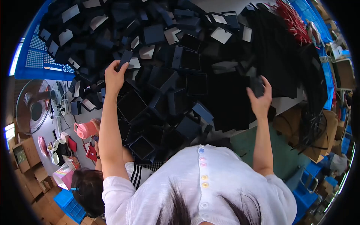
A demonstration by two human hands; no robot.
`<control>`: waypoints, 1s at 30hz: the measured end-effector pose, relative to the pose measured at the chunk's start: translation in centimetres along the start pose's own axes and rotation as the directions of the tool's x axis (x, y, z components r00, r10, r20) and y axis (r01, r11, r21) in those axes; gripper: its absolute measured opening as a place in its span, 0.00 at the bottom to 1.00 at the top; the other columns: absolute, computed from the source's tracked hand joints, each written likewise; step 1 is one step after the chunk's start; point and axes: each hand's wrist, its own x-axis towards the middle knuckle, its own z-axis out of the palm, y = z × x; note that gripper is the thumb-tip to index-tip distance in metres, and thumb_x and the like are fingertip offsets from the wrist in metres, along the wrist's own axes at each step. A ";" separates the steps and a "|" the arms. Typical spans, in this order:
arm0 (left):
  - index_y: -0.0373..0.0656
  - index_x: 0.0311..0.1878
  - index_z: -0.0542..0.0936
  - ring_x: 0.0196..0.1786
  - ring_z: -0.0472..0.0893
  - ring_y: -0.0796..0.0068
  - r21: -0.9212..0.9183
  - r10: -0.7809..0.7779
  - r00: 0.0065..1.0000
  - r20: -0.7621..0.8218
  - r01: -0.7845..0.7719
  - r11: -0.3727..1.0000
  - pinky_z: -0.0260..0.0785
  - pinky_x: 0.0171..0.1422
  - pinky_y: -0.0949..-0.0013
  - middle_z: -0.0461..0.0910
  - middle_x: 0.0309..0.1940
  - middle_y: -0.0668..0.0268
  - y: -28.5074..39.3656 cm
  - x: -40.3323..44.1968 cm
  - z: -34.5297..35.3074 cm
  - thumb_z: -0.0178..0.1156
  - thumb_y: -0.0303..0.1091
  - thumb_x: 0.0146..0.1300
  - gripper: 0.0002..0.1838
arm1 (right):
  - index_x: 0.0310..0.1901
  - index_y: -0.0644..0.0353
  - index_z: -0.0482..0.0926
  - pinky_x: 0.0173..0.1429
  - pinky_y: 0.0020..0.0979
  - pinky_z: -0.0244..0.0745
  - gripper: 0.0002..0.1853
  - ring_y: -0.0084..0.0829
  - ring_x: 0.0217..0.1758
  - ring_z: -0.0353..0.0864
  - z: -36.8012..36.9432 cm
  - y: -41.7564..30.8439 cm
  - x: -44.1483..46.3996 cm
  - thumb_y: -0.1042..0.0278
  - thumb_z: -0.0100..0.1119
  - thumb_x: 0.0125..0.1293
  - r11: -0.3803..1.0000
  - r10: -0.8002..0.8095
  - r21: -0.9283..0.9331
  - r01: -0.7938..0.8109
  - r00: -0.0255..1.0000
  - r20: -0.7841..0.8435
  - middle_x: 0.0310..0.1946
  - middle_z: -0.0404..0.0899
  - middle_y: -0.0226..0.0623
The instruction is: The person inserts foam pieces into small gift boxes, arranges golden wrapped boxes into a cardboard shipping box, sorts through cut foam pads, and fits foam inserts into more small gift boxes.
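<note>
Fingers and thumb of my left hand [115,77] pinch a small dark navy box [125,59] at the left of the pile. On the right, my right hand [260,98] is curled round a dark block-shaped piece [256,85], whose exact kind is blurred against the black behind it. Between my hands lie several open dark boxes with black insides, among them a square box tray [197,84]. Flat black pieces [230,108] lie close to my right hand. Loose boxes with white linings, such as one box part [221,35], cover the far side.
A blue mesh basket [45,69] stands at the far left, near a fan [33,107]. Another person [88,189] sits at my left, a hand by a pink cup [86,129]. Red strips [290,20] lie back right; cardboard boxes [318,131] stand at right.
</note>
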 end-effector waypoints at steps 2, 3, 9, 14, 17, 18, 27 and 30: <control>0.38 0.36 0.80 0.46 0.77 0.63 0.015 0.261 0.964 -0.041 -0.261 0.965 0.69 0.51 0.64 0.79 0.47 0.57 3.5 -3.7 -0.1 0.67 0.31 0.56 0.08 | 0.59 0.59 0.72 0.64 0.38 0.70 0.34 0.46 0.62 0.73 1.8 -3.0 1.0 0.71 0.73 0.46 0.943 -0.327 -0.047 0.330 0.943 0.054 0.59 0.71 0.45; 0.40 0.32 0.80 0.53 0.73 0.59 0.007 0.361 0.932 -0.025 -0.361 0.933 0.66 0.57 0.60 0.75 0.54 0.57 5.7 -6.1 0.2 0.68 0.29 0.53 0.07 | 0.59 0.58 0.73 0.65 0.39 0.70 0.35 0.46 0.63 0.72 2.7 -4.0 1.2 0.71 0.73 0.45 0.941 -0.336 0.000 0.338 0.938 0.087 0.60 0.70 0.44; 0.42 0.24 0.78 0.74 0.54 0.42 -0.090 0.671 0.722 0.169 -0.667 0.740 0.51 0.74 0.47 0.57 0.72 0.56 9.2 -11.9 4.1 0.72 0.25 0.42 0.10 | 0.58 0.53 0.75 0.63 0.42 0.70 0.39 0.48 0.63 0.71 3.9 -10.2 1.1 0.76 0.73 0.36 0.820 -0.568 0.172 0.545 0.812 0.135 0.63 0.67 0.43; 0.45 0.52 0.76 0.68 0.62 0.47 -0.065 0.508 0.845 0.169 -0.504 0.861 0.58 0.71 0.54 0.66 0.63 0.55 9.8 -13.2 4.5 0.75 0.31 0.38 0.33 | 0.57 0.51 0.76 0.61 0.42 0.68 0.37 0.48 0.63 0.71 3.1 -9.9 1.2 0.72 0.73 0.37 0.790 -0.582 -0.084 0.607 0.786 0.207 0.62 0.68 0.44; 0.41 0.64 0.72 0.63 0.70 0.57 -0.224 0.506 0.814 0.286 -0.457 0.861 0.59 0.70 0.60 0.71 0.57 0.58 9.7 -13.7 2.6 0.74 0.34 0.35 0.45 | 0.57 0.51 0.75 0.62 0.44 0.68 0.36 0.46 0.64 0.70 0.5 -7.2 0.2 0.67 0.73 0.38 0.882 -0.462 0.008 0.472 0.860 0.214 0.62 0.69 0.44; 0.39 0.66 0.70 0.64 0.70 0.62 -0.506 0.436 0.779 0.451 -0.180 0.843 0.59 0.70 0.63 0.71 0.60 0.60 8.9 -13.7 2.6 0.75 0.36 0.31 0.50 | 0.56 0.50 0.76 0.63 0.44 0.67 0.36 0.46 0.64 0.70 -0.1 -6.5 -0.5 0.67 0.73 0.38 0.852 -0.504 -0.033 0.523 0.835 0.220 0.61 0.69 0.43; 0.40 0.72 0.62 0.63 0.71 0.66 -0.575 0.407 0.681 0.609 0.026 0.817 0.60 0.69 0.65 0.68 0.63 0.62 13.7 -15.7 7.8 0.70 0.39 0.34 0.55 | 0.63 0.49 0.70 0.61 0.51 0.63 0.36 0.51 0.63 0.66 7.2 6.7 -2.4 0.41 0.65 0.56 0.943 -0.143 -0.261 0.207 0.959 0.243 0.65 0.63 0.47; 0.42 0.71 0.61 0.61 0.71 0.62 -0.390 0.401 0.684 0.610 -0.182 0.903 0.60 0.69 0.63 0.68 0.60 0.59 13.6 -15.6 8.6 0.68 0.32 0.33 0.53 | 0.61 0.52 0.72 0.61 0.49 0.64 0.32 0.51 0.63 0.67 4.2 2.9 -1.2 0.50 0.67 0.56 0.954 -0.202 -0.235 0.187 0.978 -0.042 0.64 0.66 0.46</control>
